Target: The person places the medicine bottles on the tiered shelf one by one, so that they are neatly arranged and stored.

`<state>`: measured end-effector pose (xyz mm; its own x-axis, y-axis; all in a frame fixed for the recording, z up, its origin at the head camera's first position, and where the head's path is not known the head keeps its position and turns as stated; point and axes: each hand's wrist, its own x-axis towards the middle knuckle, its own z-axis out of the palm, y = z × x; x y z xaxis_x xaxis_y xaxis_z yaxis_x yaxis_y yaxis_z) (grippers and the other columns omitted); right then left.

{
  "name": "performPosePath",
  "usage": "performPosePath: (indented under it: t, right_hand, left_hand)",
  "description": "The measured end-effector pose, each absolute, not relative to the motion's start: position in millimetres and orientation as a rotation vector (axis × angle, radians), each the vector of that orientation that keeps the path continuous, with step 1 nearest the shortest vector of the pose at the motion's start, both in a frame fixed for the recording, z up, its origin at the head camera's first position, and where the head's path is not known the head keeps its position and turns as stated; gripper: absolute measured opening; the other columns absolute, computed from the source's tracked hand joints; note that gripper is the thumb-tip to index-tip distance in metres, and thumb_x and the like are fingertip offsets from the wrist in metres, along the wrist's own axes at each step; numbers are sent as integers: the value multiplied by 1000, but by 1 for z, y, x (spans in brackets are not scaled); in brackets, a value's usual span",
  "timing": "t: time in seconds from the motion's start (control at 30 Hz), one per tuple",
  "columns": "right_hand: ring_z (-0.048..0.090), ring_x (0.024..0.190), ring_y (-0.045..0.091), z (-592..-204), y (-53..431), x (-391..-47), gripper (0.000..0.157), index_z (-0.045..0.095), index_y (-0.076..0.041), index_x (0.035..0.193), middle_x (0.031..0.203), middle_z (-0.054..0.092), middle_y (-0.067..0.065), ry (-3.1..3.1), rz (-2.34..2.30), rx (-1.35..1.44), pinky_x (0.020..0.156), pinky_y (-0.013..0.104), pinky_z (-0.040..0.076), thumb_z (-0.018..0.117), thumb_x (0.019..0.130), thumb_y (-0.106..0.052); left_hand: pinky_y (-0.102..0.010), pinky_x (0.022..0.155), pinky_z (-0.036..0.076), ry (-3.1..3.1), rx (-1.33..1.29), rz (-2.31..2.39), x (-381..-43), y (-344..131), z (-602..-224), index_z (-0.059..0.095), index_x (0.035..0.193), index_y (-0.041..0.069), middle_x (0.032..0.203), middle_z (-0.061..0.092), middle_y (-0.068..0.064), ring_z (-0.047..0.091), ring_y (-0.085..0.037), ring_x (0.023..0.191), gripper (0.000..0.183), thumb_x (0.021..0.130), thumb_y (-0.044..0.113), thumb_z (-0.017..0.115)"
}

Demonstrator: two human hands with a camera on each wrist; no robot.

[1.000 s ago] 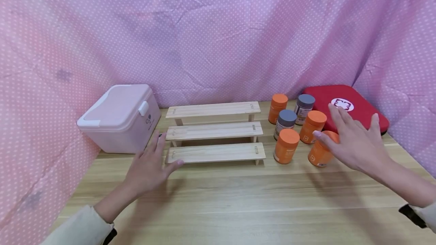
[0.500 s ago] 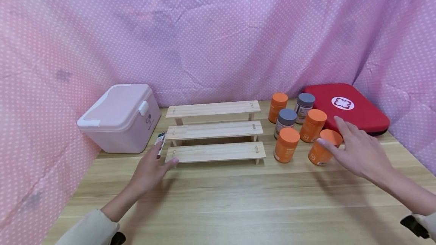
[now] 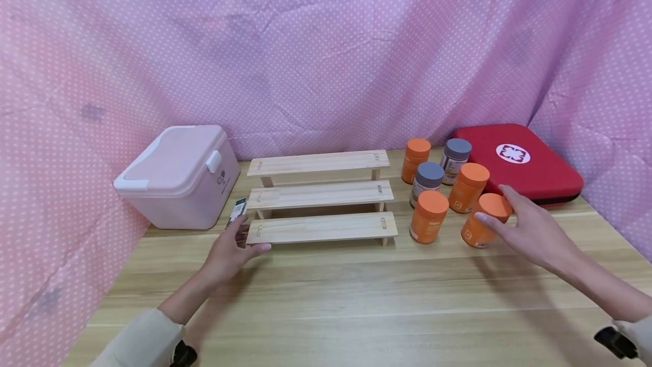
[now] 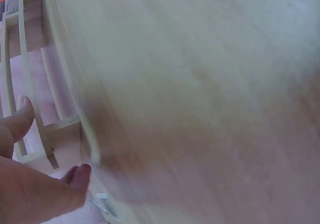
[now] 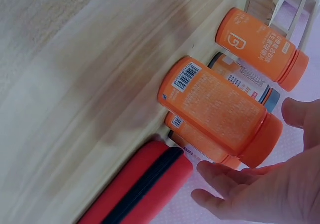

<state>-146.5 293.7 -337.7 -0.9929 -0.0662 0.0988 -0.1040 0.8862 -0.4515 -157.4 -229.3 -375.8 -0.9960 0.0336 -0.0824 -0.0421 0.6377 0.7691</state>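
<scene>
A three-tier wooden rack (image 3: 326,228) stands mid-table. My left hand (image 3: 227,254) is at its front left corner, thumb before the lowest board and fingers by its left end; contact is unclear. In the left wrist view that hand (image 4: 42,184) shows thumb and fingers apart beside the rack's end. My right hand (image 3: 535,237) is at the nearest orange bottle (image 3: 479,230), thumb on one side of the cap and fingers on the other. In the right wrist view a gap shows between thumb and fingers of this hand (image 5: 280,189), near the bottle's cap (image 5: 261,141).
Several more orange-capped and grey-capped bottles (image 3: 429,220) stand right of the rack. A red zip case (image 3: 550,171) lies behind my right hand. At left is a pale pink lidded box (image 3: 178,180), with a small printed item (image 3: 237,209) beside it. Pink dotted cloth (image 3: 326,55) hangs behind.
My left hand has drawn back and lower along the rack's left end, uncovering the small printed item. My right hand has come down toward the near orange bottle, its fingers less spread.
</scene>
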Motion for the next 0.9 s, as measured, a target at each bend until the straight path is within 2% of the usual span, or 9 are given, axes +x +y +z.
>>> performPosePath:
  t: [0.13,0.27,0.4,0.5,0.63,0.9]
  right_hand:
    - [37,118,56,-343,294,-147,90,21,9,147,138,35,38,-2966,746,140,92,72,33,63,90,-46]
    - [38,117,56,-347,295,-148,87,23,10,146,137,37,38,-2952,761,153,91,71,34,62,91,-45]
    - [45,110,52,-349,296,-148,77,31,10,142,131,45,35,-2907,785,173,87,68,39,64,92,-39]
    - [52,99,44,-349,295,-148,67,38,6,137,121,52,30,-2879,800,183,80,60,46,65,92,-35]
    - [55,94,39,-349,294,-147,59,42,3,132,113,57,25,-2857,832,185,76,55,48,66,91,-32]
    - [55,98,43,-350,294,-146,59,42,2,132,115,56,27,-2847,860,173,79,60,48,67,91,-32]
  left_hand:
    - [-48,101,44,2725,16,1367,-161,-229,-381,21,148,-5,137,45,-31,49,-39,122,89,83,19,77]
    - [-46,98,46,2730,41,1374,-163,-228,-384,28,147,-1,133,50,-29,52,-36,119,83,83,17,77]
    - [-41,95,47,2721,44,1419,-165,-230,-388,33,145,0,128,55,-26,55,-32,114,76,84,14,76]
    - [-30,91,48,2671,22,1501,-167,-232,-391,34,145,-1,127,56,-26,56,-31,114,74,84,11,75]
    - [-16,85,47,2609,2,1581,-168,-235,-393,35,144,-2,129,55,-26,56,-30,114,73,84,8,74]
    - [-18,85,48,2590,-23,1572,-170,-236,-392,34,144,-1,131,54,-27,54,-32,118,73,84,10,74]
